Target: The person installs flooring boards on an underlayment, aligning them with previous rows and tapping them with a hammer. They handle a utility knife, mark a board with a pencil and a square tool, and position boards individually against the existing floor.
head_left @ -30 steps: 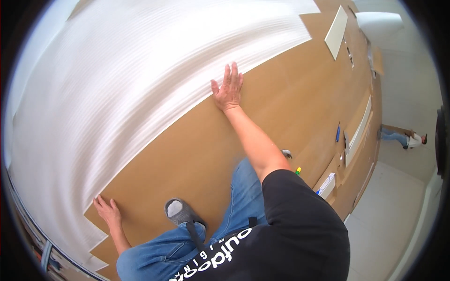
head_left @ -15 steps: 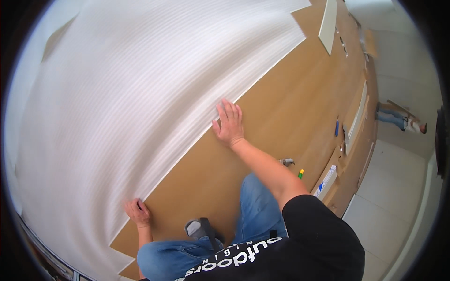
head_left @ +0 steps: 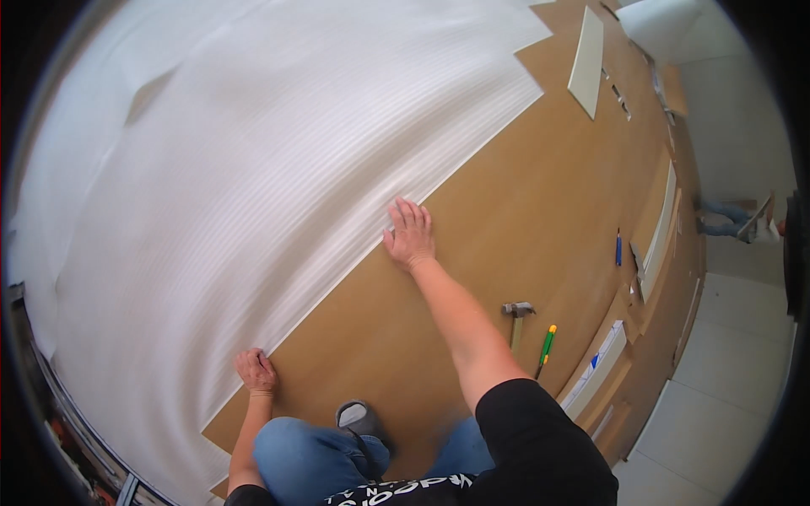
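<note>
A large white ribbed sheet (head_left: 278, 169), like foam underlay, spreads over the brown floor covering (head_left: 354, 337) and bulges in a long wave behind its straight edge. My right hand (head_left: 411, 234) lies on that edge, palm down, fingers stretched and slightly apart. Farther down the same edge, at the lower left, my left hand (head_left: 256, 371) has its fingers curled in over the sheet's border; the fingertips are partly hidden. To the right of my right forearm lie a claw hammer (head_left: 518, 312) and a green and yellow utility knife (head_left: 548, 343).
A blue pen-like tool (head_left: 618, 249) and a pale long box (head_left: 595, 367) lie on the right. A cream plank (head_left: 587, 63) rests at the upper right. Metal framing (head_left: 67, 422) borders the lower left. Another person (head_left: 734, 221) stands far right, holding a flat board.
The view has shifted, bringing the hammer and knife out fully from behind my right arm. Both hands stay at the sheet's edge. The person far right has moved.
</note>
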The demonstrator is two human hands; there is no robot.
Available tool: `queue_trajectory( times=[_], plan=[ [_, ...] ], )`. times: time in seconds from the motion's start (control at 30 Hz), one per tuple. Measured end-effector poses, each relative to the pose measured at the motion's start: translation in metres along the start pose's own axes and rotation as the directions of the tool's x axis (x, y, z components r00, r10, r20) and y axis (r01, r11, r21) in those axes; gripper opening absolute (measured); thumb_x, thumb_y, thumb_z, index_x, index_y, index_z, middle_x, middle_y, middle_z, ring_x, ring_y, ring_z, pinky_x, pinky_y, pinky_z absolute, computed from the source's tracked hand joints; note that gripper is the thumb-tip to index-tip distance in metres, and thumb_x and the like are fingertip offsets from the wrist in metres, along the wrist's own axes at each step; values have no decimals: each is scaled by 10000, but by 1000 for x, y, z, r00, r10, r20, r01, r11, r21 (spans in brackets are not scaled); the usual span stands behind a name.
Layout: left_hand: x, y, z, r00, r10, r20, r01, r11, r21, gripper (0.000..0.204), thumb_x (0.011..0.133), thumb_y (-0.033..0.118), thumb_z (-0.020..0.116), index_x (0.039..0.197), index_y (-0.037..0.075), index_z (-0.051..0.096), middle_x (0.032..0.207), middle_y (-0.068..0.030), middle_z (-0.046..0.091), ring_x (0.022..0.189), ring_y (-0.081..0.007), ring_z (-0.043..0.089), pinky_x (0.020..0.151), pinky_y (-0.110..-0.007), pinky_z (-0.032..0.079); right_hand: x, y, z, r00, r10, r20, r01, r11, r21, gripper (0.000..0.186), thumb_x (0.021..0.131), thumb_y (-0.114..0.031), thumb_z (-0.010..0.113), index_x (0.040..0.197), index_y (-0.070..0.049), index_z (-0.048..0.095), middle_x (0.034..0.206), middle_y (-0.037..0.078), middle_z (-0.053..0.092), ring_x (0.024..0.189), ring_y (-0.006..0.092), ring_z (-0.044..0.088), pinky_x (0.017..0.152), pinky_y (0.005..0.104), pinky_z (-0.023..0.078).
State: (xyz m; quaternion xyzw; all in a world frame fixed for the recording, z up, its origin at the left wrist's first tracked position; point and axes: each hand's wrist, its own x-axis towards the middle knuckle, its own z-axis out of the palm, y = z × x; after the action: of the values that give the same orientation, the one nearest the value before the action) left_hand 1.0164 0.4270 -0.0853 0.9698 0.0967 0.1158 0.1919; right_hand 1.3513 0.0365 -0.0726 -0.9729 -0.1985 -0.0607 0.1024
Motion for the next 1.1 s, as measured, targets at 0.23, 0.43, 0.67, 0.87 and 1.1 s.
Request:
queue_trajectory(
  times=[0.23,0.43,0.67,0.87,1.1],
  plan=[
    [-3,-22,-12,986,140,90,-150,980,128,77,943,94,564,1014,69,577,922,-185,589,863,-402,565,807,-492,452,-96,-47,-105,948,166,270,-219,959,182,557,996,-395,587,1463,-108,486,1654,154,270,1521,355,255,1262,561,158],
    [24,19,-23,932,83,353,-76,997,-33,229,972,128,584,1178,29,574,956,-188,661,907,-385,642,811,-484,512,-530,37,-226,787,530,315,-540,839,-63,368,944,-316,596,1248,-118,658,1406,168,558,1272,366,541,1094,548,425],
    [58,130,-91,791,326,517,-265,945,-191,466,975,171,627,1414,100,486,984,-156,670,880,-295,671,793,-438,557,-1073,-57,-368,-553,833,-5,-829,-551,-95,582,987,-362,601,1415,25,522,1417,265,564,1292,411,568,1064,510,486],
    [90,163,-202,707,48,706,244,920,-307,543,984,180,627,1480,97,422,1121,-153,627,916,-272,654,849,-445,553,-1146,-140,-304,-666,720,193,-746,-642,-178,700,994,-417,587,1556,-54,382,1653,158,315,1511,334,322,1207,543,319],
    [66,268,-353,901,115,418,-73,991,-114,600,1029,298,600,1554,117,373,1224,-92,617,957,-224,656,885,-448,514,-1158,-36,-303,-481,864,147,-877,-476,-72,946,923,-600,633,1617,-67,271,1718,124,176,1570,338,189,1246,569,218]
  ],
)
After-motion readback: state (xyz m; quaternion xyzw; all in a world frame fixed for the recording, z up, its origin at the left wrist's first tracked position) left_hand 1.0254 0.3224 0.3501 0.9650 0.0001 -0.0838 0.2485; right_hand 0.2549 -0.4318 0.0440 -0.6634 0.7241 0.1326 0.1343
